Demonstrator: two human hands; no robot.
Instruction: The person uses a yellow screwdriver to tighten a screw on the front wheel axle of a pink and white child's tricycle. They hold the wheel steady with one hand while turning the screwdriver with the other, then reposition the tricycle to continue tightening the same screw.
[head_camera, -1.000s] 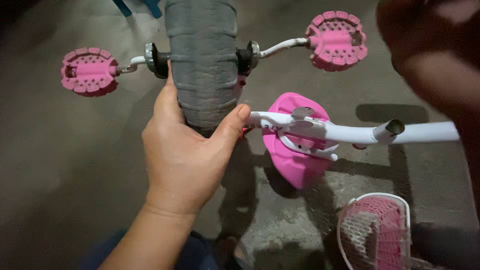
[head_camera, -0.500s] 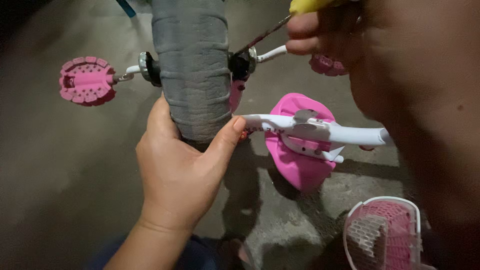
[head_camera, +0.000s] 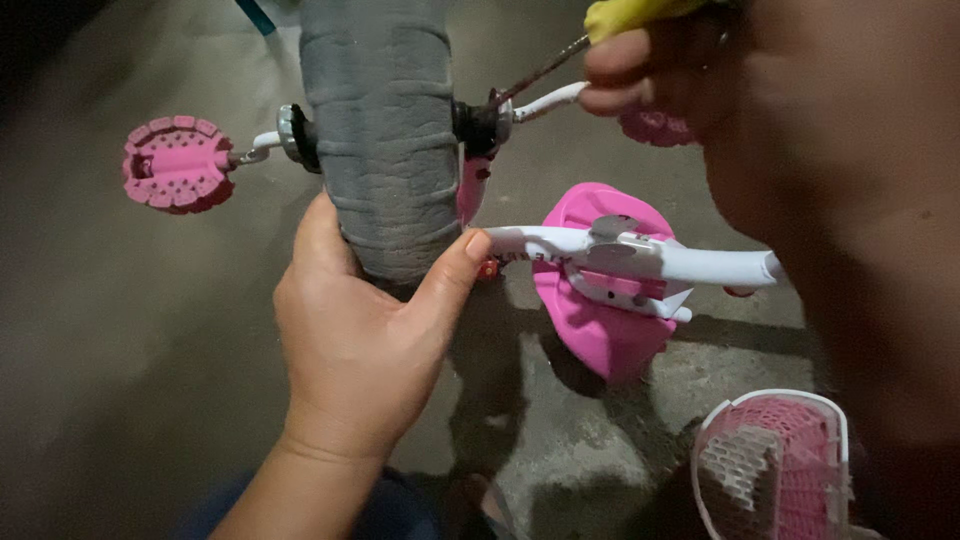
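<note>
I see my left hand (head_camera: 355, 340) wrapped around the ribbed grey rubber wheel (head_camera: 385, 130), thumb and fingers clamping its lower edge. My right hand (head_camera: 700, 90), close and blurred, grips a yellow-handled screwdriver (head_camera: 640, 15) whose thin metal shaft meets the wheel's axle hub (head_camera: 480, 125). A round studded pink plastic pedal (head_camera: 175, 163) sticks out left.

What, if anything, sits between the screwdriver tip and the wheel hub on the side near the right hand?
Nothing visible does. The right hand holds the yellow-handled screwdriver, whose shaft runs unobstructed to the hub beside the grey wheel. The left hand grips the wheel lower down, away from the hub.
</note>
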